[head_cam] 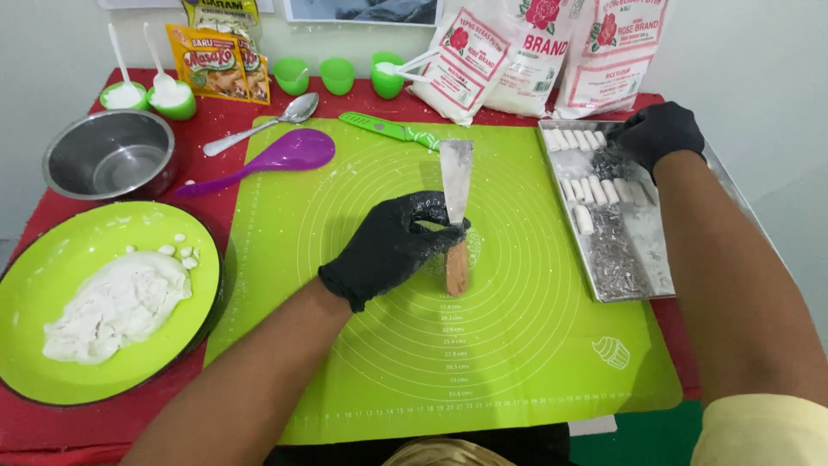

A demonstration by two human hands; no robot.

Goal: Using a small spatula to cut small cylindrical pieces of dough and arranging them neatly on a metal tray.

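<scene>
Nearest to me lies the green silicone mat point(517, 345), spread over the red surface point(26, 423) and printed with rings and a ruler edge. Both my hands wear black gloves. My left hand point(392, 246) is over the middle of the mat, fingers curled tight around a scraper point(455, 207) where its flat metal blade meets the wooden handle; the blade points away from me and the handle tip rests on the mat. My right hand point(660, 134) reaches to the far end of the metal tray point(604, 280) just beside the mat's right edge, fingers bent down onto the tray; whether it has hold of anything I cannot tell. Small white dough sticks point(591, 190) lie in rows in the tray's far half.

Beyond my left hand, a purple spoon point(276, 157) lies with its bowl on the mat's far left corner, a metal spoon point(272, 121) just past it, and a green-handled knife point(388, 129) rests along the mat's far edge. To my left sits a round green plate point(52, 259) with a lump of white dough point(116, 306), and behind it a steel bowl point(110, 155). Along the wall stand small green cups point(336, 76), seasoning sachets point(216, 60) and white flour bags point(535, 52).
</scene>
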